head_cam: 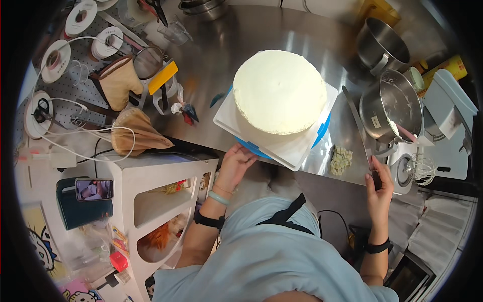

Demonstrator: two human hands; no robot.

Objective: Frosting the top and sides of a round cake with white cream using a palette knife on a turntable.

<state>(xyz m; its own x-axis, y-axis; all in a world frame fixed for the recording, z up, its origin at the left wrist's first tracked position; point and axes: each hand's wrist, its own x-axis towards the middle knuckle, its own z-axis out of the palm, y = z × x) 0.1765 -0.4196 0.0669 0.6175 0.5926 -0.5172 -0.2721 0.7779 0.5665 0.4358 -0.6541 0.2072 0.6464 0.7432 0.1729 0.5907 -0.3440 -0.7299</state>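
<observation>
A round cake covered in pale cream (279, 91) stands on a square white board (291, 154), which lies on a blue turntable (323, 130). My left hand (237, 163) is at the turntable's near left edge, fingers curled against the rim. Off to the right, my right hand (379, 181) pinches the handle of a long metal spatula (356, 113), whose blade points away along the steel table. A crumpled checked cloth (341, 160) lies between the board and the spatula.
Steel mixing bowls (371, 109) and a stand mixer (449, 124) with a wire whisk (422, 169) stand at the right. At the left are a yellow scraper (163, 77), an oven mitt (120, 83), a filled piping bag (139, 132), ribbon spools (56, 60) and a phone (94, 189).
</observation>
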